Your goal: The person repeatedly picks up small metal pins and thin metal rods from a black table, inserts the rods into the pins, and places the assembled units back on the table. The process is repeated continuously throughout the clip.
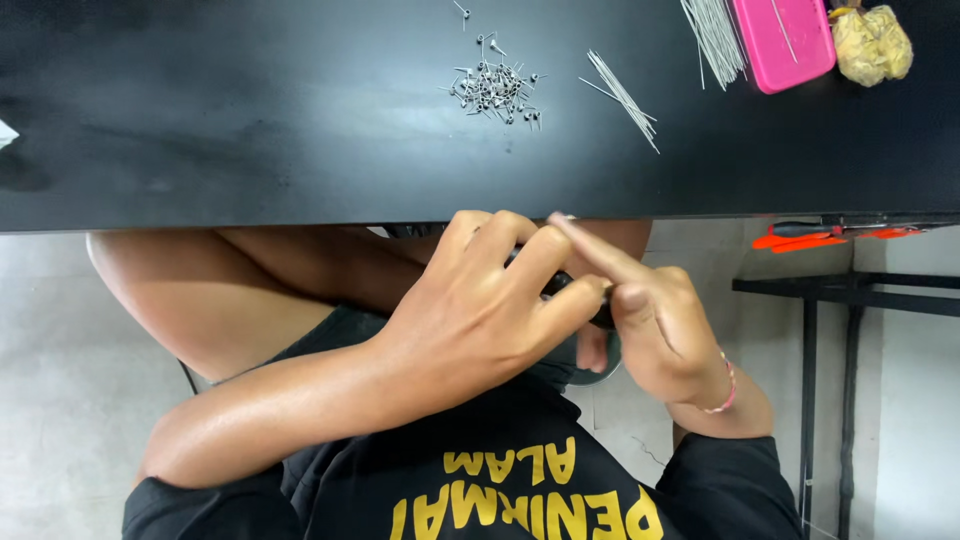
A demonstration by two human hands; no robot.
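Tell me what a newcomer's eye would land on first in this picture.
First come the two hands meeting at the black table's near edge: the left hand and right hand close together around a small dark tool that they mostly hide. Next is the bright pink box at the far right of the table, with a bundle of thin wires beside it. A heap of small bent metal pieces glints near the table's middle.

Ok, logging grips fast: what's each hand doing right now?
Left hand: closed around a dark tool.
Right hand: pinching the same tool, forefinger out.
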